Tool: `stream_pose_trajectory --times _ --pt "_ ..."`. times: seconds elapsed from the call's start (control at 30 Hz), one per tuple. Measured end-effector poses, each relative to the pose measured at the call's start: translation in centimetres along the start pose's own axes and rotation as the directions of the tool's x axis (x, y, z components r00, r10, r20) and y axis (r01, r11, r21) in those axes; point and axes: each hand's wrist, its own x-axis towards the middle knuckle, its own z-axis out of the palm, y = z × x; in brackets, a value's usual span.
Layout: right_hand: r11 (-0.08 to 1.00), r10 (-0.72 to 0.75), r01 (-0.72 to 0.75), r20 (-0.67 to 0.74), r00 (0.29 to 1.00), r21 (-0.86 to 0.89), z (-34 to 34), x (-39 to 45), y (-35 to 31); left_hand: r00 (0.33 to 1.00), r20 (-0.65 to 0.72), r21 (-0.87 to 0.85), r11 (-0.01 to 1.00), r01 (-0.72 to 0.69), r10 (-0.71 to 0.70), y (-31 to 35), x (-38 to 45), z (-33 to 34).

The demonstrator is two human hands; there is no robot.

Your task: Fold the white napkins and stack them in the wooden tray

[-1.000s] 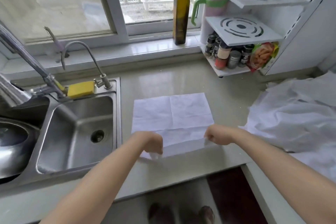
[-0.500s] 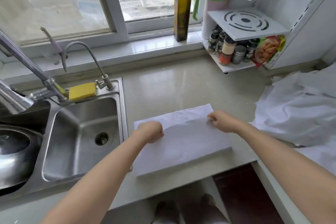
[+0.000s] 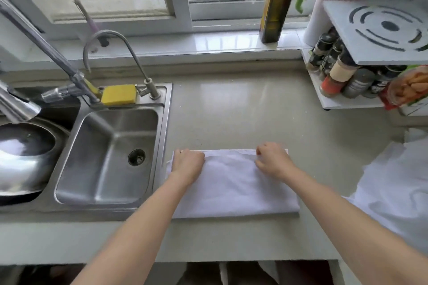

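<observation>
Napkin point(image 3: 234, 187), white and folded in half into a wide rectangle, lies flat on the pale countertop point(image 3: 243, 111), just right of the steel sink point(image 3: 108, 157) and close to the counter's near edge. Its fold runs along the near side; the two loose edges meet along the far side.

The left hand point(image 3: 188, 164) rests on the far left corner of the napkin, fingers curled down onto the cloth edge; whether they pinch it or only press it, I cannot tell. The right hand point(image 3: 273, 162) sits near the far right corner, fingers bent, with thumb and fingertips closed on the upper layer's edge. Both forearms reach in from the near side, well apart from each other.

A heap of loose white napkins point(image 3: 393, 187) lies at the right edge of the counter, near the folded one but not touching it. A yellow sponge point(image 3: 119, 97) sits on the sink's far rim between a tall faucet point(image 3: 53, 53) and a thin curved tap point(image 3: 115, 53). A metal wok point(image 3: 23, 157) fills the basin at far left. On the windowsill stands a dark green bottle point(image 3: 278, 4). To its right, a white corner shelf point(image 3: 379, 32) holds spice jars point(image 3: 338, 76) beneath its lower tier.
</observation>
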Motion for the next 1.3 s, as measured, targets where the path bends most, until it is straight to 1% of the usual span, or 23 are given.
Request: stream_pose_trajectory --times 0.07,0.13,0.3,0.4,0.47,0.53,0.63,0.83,0.9,1.0,1.17,1.3 --pt "0.997 -0.059 0.061 0.049 0.997 -0.036 0.6 0.9 -0.7 0.999 -0.013 -0.027 0.999 0.032 -0.033 -0.1 0.6 0.3" --pt "0.998 -0.054 0.055 0.054 0.997 -0.015 1.0 1.4 -1.3 0.998 -0.004 -0.019 0.998 0.055 -0.055 0.0 1.0 0.3" --pt "0.998 -0.064 0.065 0.09 0.994 -0.011 1.4 2.4 -1.2 0.993 0.089 -0.004 0.997 0.077 -0.076 0.1 2.2 0.2" --pt "0.999 -0.044 0.044 0.034 0.998 0.003 1.3 2.6 -1.5 0.984 0.166 0.034 0.998 0.057 -0.062 -0.1 3.2 -0.6" --pt "0.999 -0.019 0.018 -0.03 0.999 -0.032 1.5 2.2 -1.9 0.978 0.204 0.055 0.998 0.031 -0.042 -0.2 3.4 -0.8" --pt "0.997 -0.004 -0.002 -0.073 0.997 -0.083 1.8 1.7 -2.2 0.973 0.231 0.041 0.999 0.009 -0.018 -0.4 3.5 -0.8" --pt "0.989 0.014 -0.029 -0.101 0.995 -0.142 2.0 1.5 -2.2 0.97 0.244 0.004 1.0 -0.018 0.016 -0.8 3.5 -1.1" --pt "0.983 0.049 -0.07 -0.125 0.991 -0.169 1.6 1.5 -2.6 0.952 0.303 0.034 0.998 -0.051 0.038 -1.1 4.2 -2.1" --pt "0.978 0.06 -0.085 -0.134 0.989 -0.189 1.5 1.5 -2.7 0.948 0.314 0.039 0.996 -0.075 0.059 -1.2 4.4 -2.3" --pt "0.974 0.067 -0.096 -0.146 0.987 -0.204 1.4 1.7 -2.8 0.953 0.293 0.047 0.994 -0.102 0.084 -1.6 4.4 -2.4" --pt "0.972 0.075 -0.107 -0.155 0.985 -0.21 1.3 1.8 -3.0 0.953 0.293 0.025 0.995 -0.093 0.082 -1.4 4.4 -2.6" --pt "0.973 0.089 -0.118 -0.147 0.985 -0.197 1.3 1.8 -3.3 0.958 0.275 0.05 0.995 -0.092 0.075 -1.2 4.6 -2.5"
